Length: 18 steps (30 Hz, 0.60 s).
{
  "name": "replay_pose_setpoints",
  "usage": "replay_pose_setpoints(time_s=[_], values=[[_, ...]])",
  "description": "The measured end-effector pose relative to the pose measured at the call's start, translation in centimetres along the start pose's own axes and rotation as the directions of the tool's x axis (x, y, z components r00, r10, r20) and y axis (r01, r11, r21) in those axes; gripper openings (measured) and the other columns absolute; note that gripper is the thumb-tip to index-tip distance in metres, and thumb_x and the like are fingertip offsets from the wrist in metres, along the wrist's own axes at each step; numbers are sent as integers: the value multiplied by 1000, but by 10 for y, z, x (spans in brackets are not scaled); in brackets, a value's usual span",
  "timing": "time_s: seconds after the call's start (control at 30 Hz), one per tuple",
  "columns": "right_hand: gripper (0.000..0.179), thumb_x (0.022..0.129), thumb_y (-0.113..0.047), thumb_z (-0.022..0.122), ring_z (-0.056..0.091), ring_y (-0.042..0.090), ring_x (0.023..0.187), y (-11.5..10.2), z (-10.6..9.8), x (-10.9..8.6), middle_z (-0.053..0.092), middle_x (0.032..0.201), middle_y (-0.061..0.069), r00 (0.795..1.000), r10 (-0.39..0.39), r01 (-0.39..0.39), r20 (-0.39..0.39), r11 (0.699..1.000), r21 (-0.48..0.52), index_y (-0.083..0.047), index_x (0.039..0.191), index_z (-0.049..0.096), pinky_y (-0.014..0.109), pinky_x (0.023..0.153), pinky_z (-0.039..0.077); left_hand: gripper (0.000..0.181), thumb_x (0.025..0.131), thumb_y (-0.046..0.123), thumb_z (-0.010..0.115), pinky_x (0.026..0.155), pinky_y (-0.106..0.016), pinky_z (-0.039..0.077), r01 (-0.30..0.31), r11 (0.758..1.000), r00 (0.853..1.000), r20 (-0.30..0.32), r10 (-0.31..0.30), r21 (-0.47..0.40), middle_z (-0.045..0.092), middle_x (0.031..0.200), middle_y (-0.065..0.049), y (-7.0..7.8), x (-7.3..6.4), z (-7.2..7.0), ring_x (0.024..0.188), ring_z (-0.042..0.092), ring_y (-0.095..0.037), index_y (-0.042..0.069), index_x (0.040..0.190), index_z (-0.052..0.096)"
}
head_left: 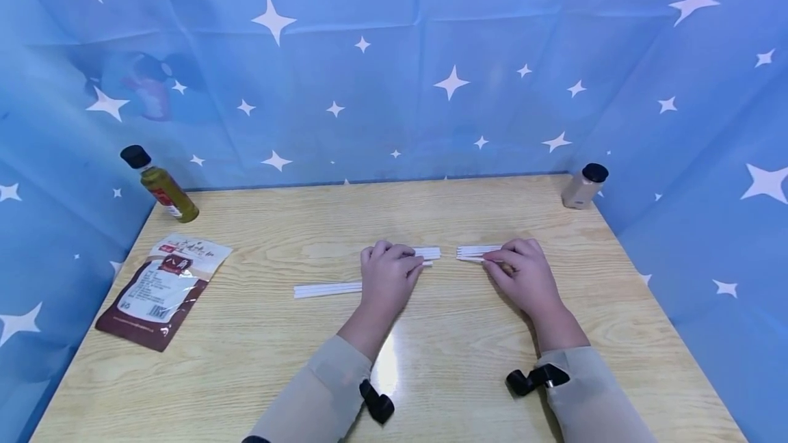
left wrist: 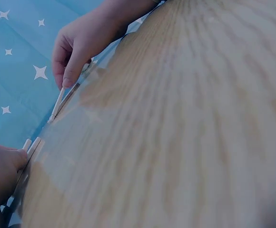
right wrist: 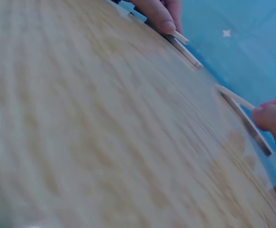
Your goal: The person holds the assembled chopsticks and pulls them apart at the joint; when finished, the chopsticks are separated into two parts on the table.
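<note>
My left hand [head_left: 386, 275] is at the middle of the table, its thumb and fingers pinching a thin white stick [head_left: 427, 264]. Just behind that stick lies a row of similar white sticks [head_left: 428, 251], partly covered by the hand. To the right, my right hand [head_left: 523, 273] pinches another thin white stick [head_left: 470, 259] by thumb and fingertips. In the right wrist view this stick [right wrist: 235, 96] slants above a stick lying on the table. A second row of white sticks [head_left: 477, 249] lies behind it, and a short gap separates the two rows.
More white sticks [head_left: 326, 290] lie side by side left of my left hand. A brown and white packet [head_left: 161, 292] lies flat on the wooden table [head_left: 443, 374] at left. An oil bottle [head_left: 167, 191] stands back left, a black-capped shaker [head_left: 581, 189] back right. A starry blue cloth [head_left: 394, 74] hangs behind.
</note>
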State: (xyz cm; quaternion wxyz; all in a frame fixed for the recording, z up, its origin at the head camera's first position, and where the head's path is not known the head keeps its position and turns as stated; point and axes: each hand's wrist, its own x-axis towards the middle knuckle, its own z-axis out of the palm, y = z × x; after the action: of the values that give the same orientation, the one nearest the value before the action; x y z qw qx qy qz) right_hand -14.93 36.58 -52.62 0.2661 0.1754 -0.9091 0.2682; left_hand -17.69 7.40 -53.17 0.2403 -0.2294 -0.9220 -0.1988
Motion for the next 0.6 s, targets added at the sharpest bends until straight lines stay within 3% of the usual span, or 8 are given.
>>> replay_pose_setpoints(time_s=[0.27, 0.6], values=[[13, 86, -5, 89, 49, 32, 93, -1, 2, 4, 63, 104, 13, 999, 21, -20, 30, 1000, -19, -8, 98, 84, 44, 80, 37, 9, 94, 38, 83, 94, -48, 45, 9, 999, 1000, -2, -9, 42, 78, 115, 13, -1, 2, 2, 106, 62, -18, 37, 102, 87], [14, 86, -5, 88, 52, 34, 96, 0, 1, 2, 69, 110, 15, 999, 50, -49, 13, 998, -37, -7, 99, 85, 45, 81, 39, 8, 94, 36, 84, 92, -45, 45, 14, 1000, 1000, 28, -15, 27, 78, 115, 11, 3, 4, 3, 106, 62, -18, 36, 102, 87]])
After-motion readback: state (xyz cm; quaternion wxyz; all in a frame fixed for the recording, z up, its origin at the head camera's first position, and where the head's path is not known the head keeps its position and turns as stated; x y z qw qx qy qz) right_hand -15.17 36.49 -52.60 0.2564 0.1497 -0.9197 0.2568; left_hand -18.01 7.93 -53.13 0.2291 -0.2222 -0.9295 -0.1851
